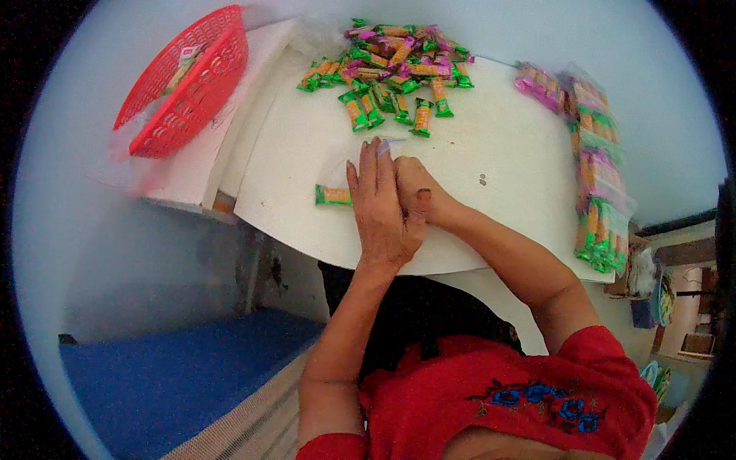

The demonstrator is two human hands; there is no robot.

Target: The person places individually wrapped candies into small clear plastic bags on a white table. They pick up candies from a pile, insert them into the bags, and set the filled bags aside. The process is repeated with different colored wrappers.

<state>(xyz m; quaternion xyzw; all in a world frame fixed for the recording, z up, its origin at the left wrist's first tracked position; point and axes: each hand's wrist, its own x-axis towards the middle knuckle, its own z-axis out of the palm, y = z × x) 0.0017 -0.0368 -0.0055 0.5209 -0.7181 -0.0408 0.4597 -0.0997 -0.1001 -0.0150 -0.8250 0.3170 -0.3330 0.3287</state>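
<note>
On the white table, my left hand lies flat with its fingers stretched forward, over what looks like a clear plastic bag. My right hand is curled and presses against its thumb side; whether anything is inside the curled fingers is hidden. A small green-and-orange wrapped snack bar sticks out to the left from beneath my left hand. Just beyond the fingertips, single wrapped bars lie at the near edge of a large pile of green and pink wrapped snack bars.
Clear bags packed with wrapped bars line the table's right edge, with a pink-wrapped bundle at their far end. At the left, a red plastic basket stands tilted on a white side surface. Clear plastic lies behind the pile.
</note>
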